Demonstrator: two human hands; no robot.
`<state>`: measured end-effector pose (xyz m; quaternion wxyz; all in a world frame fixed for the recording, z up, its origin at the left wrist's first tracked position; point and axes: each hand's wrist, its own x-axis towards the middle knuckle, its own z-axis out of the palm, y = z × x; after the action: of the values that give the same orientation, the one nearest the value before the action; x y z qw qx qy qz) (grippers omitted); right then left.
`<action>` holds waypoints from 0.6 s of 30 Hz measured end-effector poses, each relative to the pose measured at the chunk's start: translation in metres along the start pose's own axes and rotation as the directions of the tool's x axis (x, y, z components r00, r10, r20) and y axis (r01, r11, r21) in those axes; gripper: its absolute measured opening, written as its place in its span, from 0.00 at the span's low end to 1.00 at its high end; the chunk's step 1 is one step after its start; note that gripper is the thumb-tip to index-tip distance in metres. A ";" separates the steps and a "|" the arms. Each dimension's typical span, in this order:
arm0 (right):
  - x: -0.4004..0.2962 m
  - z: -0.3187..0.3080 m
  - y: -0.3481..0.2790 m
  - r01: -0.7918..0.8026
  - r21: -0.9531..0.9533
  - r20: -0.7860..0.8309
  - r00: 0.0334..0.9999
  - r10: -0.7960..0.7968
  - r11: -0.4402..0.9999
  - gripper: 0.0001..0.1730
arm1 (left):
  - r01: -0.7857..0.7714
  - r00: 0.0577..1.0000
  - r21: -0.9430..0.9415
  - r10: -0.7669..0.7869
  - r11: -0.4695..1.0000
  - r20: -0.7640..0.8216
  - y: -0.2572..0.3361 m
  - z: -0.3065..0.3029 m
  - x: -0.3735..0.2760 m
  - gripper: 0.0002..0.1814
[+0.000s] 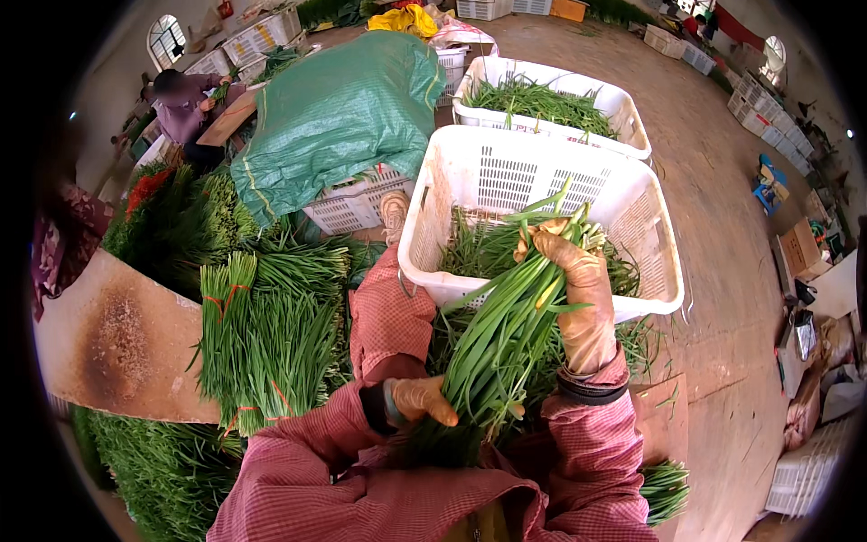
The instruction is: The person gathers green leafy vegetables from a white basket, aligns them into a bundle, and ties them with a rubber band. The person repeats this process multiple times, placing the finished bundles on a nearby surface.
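My right hand [576, 278], in a tan glove, grips the pale stem end of a loose bunch of long green leafy stalks [494, 339] over the near rim of a white plastic crate [650, 203]. The leaves hang down towards my lap. My left hand [423, 401], also gloved, is at the lower left side of the bunch with its thumb against the leaves; its other fingers are hidden. Loose green trimmings [474, 247] lie inside the crate. To the left are stacked green bundles [291, 339], some tied with orange-red bands.
A second white crate [637, 129] with greens stands behind the first. A green woven sheet [345, 101] covers crates at upper left. A person [183, 112] holds greens beyond it; another person's patterned sleeve [78, 217] is at far left, beside a stained board [129, 339].
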<state>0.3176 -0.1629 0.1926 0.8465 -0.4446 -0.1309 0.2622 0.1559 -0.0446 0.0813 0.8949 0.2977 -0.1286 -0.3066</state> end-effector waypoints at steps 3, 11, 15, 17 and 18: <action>-0.016 -0.005 0.020 -0.117 -0.011 0.018 0.993 0.117 0.993 0.09 | 0.020 0.992 -0.072 -0.029 0.997 -0.126 -0.042 0.034 -0.028 0.44; -0.077 -0.066 0.102 -0.436 0.151 0.328 0.869 0.371 0.887 0.28 | 0.421 0.811 0.491 -0.074 0.763 -0.580 0.016 0.016 -0.087 0.27; -0.097 -0.055 0.114 -0.581 -0.342 0.218 0.715 0.664 0.739 0.14 | 0.632 0.735 0.570 -0.173 0.525 -0.656 0.060 -0.012 -0.117 0.25; -0.099 -0.078 0.111 -0.546 -0.470 0.242 0.676 0.696 0.694 0.14 | 0.664 0.746 0.734 -0.055 0.143 -0.664 0.092 -0.003 -0.123 0.24; -0.100 -0.093 0.112 -0.474 -0.559 0.169 0.738 0.653 0.680 0.15 | 0.692 0.721 0.721 -0.036 0.026 -0.692 0.106 -0.006 -0.130 0.25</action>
<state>0.2403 -0.2303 0.0490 0.5444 -0.6034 -0.1960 0.5488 0.1071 0.1062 0.1350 0.3570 0.8876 0.0266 -0.2899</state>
